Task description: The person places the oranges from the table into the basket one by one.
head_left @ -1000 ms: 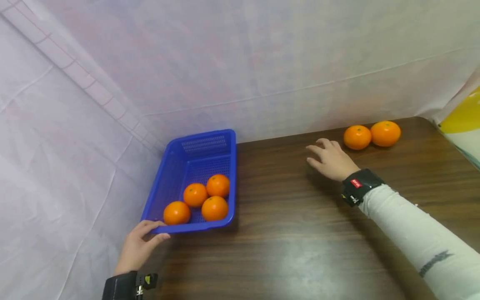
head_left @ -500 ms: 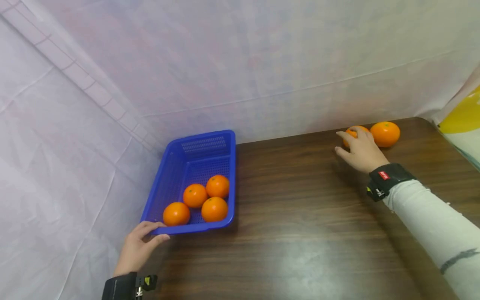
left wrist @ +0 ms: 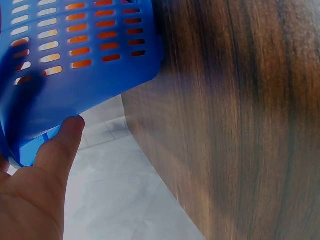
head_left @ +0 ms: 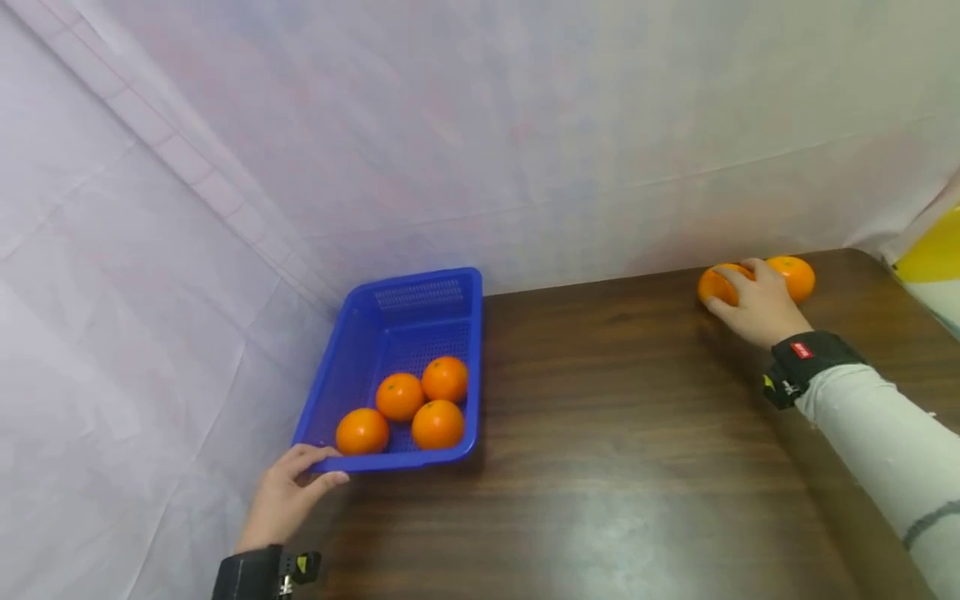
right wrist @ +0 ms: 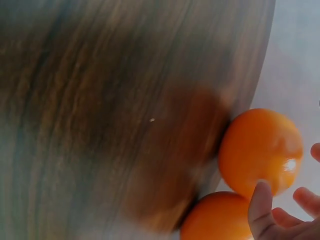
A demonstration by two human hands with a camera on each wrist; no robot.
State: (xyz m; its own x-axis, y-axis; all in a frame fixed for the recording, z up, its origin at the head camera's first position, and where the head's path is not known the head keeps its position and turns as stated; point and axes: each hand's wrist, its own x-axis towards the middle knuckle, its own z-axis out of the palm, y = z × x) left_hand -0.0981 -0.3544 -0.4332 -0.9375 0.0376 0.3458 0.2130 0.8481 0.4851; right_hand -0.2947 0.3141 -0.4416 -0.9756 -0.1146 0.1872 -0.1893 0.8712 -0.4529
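Right hand (head_left: 757, 308) sits over the near orange (head_left: 716, 283) at about 2 o'clock on the table (head_left: 600, 467), fingers curled over its top and thumb at its side; the wrist view shows fingertips (right wrist: 260, 200) against the fruit, so I call it a grasp just closing. The second loose orange (head_left: 797, 275) lies touching the first, at its 3 o'clock, right by the table's far edge. Both rest on bare wood against the white backdrop sheet (head_left: 525, 150), probably parked there so I can take them one at a time.

Left hand (head_left: 288, 500) holds the near left corner of the blue basket (head_left: 405, 292), at 8 o'clock from the table's middle: thumb on the rim, fingers wrapped under the corner. The left wrist view shows the thumb (left wrist: 62, 137) pressed on the blue plastic. My guess is that I hold it to steady the basket, since that corner hangs past the table edge. Four oranges (head_left: 408, 404) lie bunched at the near end of the basket, touching each other; the far end holds nothing that I can see.

Labels: a small red tag (head_left: 801, 350) sits on the black wrist strap of my right arm, its text too small to read. A yellow thing (head_left: 930, 258) shows at the 3 o'clock frame edge, no writing legible.
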